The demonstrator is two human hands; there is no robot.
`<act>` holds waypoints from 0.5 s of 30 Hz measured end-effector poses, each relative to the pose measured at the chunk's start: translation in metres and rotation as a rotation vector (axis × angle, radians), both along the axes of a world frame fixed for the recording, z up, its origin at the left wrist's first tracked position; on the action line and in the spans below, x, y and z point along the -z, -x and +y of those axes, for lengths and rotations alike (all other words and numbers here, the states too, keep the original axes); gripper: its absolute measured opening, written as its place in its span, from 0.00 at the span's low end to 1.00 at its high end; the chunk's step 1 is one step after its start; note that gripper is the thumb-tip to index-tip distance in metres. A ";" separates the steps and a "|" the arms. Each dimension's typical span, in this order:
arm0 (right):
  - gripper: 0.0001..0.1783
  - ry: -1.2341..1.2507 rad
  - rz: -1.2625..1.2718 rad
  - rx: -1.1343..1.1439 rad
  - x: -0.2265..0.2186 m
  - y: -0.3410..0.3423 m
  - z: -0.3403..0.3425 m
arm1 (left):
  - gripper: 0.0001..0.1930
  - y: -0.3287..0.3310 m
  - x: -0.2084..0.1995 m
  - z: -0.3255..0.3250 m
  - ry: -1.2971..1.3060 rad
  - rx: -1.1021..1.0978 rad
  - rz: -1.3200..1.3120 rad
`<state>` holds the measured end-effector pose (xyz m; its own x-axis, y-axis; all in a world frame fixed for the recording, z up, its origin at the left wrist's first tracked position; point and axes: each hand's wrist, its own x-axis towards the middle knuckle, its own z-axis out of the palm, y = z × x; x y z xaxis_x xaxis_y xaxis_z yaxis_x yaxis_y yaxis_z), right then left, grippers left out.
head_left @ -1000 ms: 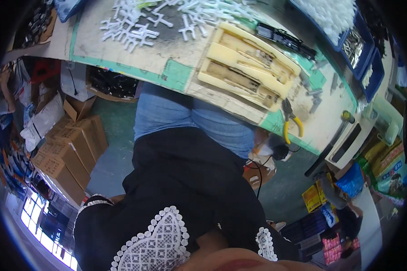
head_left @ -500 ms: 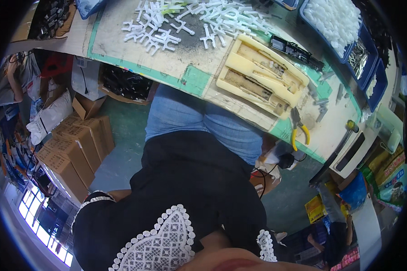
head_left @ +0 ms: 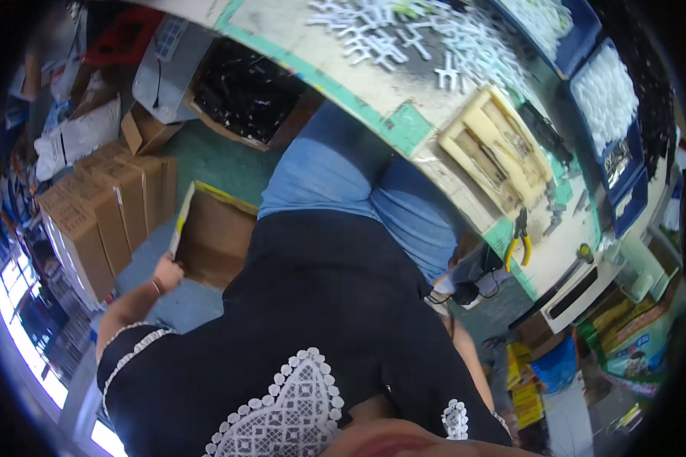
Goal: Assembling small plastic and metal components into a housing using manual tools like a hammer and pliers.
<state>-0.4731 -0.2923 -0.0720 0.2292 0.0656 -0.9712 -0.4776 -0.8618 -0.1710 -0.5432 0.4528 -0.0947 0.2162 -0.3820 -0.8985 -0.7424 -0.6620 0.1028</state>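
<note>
Down at my left side, my left hand [head_left: 169, 273] grips the edge of an open cardboard box [head_left: 215, 236] with a yellow rim. The box hangs beside my hip above the floor, tilted so its brown inside shows. On my right side the forearm [head_left: 469, 354] reaches down past my body toward the space under the bench. My right hand is hidden or too unclear there to read its fingers. On the bench, the cream fixture block [head_left: 457, 145] with slots lies near the front edge, and yellow-handled pliers [head_left: 520, 247] lie beside it.
White plastic forked parts [head_left: 415, 38] are heaped on the bench [head_left: 343, 87]. Blue bins [head_left: 564, 99] with white pieces and metal parts stand at the right. Stacked cartons [head_left: 103, 206] and a box of black parts [head_left: 248, 91] stand on the left. A screwdriver [head_left: 579, 255] lies at the bench's right end.
My left hand has come into view holding the yellow-rimmed cardboard box. My right forearm now shows, reaching down. The view has shifted, so the bench sits farther right.
</note>
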 end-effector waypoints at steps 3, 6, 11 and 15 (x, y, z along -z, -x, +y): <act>0.16 -0.022 -0.092 -0.003 -0.003 -0.027 -0.001 | 0.05 -0.027 -0.006 0.026 -0.010 0.023 -0.124; 0.18 -0.252 0.181 -0.424 -0.017 -0.041 0.003 | 0.02 -0.071 -0.019 0.054 0.077 -0.040 -0.237; 0.17 0.188 0.167 -0.570 -0.021 -0.021 -0.025 | 0.14 -0.125 -0.033 0.078 0.302 -0.153 -0.489; 0.22 0.371 -0.154 -0.316 -0.040 -0.079 0.026 | 0.19 -0.143 0.034 0.049 -0.095 -0.388 -0.518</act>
<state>-0.3945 -0.2660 -0.0322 0.3960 -0.1875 -0.8989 -0.1769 -0.9762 0.1257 -0.4007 0.5013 -0.1282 0.7367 -0.1129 -0.6668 -0.3850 -0.8806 -0.2762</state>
